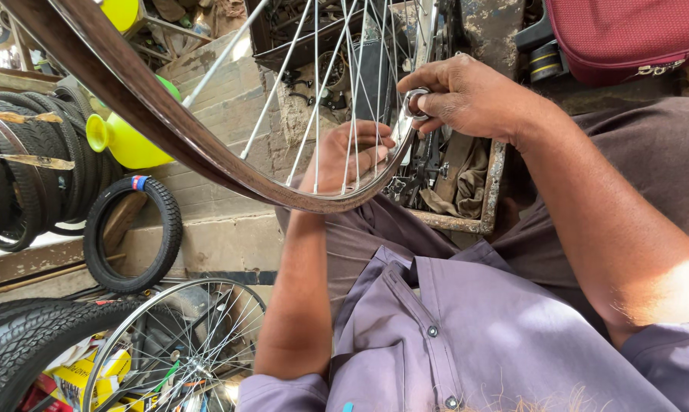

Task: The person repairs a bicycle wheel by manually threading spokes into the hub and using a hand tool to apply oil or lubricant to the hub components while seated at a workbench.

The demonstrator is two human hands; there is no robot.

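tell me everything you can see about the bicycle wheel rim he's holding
The bicycle wheel rim is a dark brown, glossy metal hoop, bare of any tyre, with thin silver spokes running up toward a hub out of view. It sits tilted over the person's lap, its lowest curve near the hands. The left hand supports it from behind the spokes; the right hand presses a small round silver tool at the rim's edge. Only part of the hoop shows.
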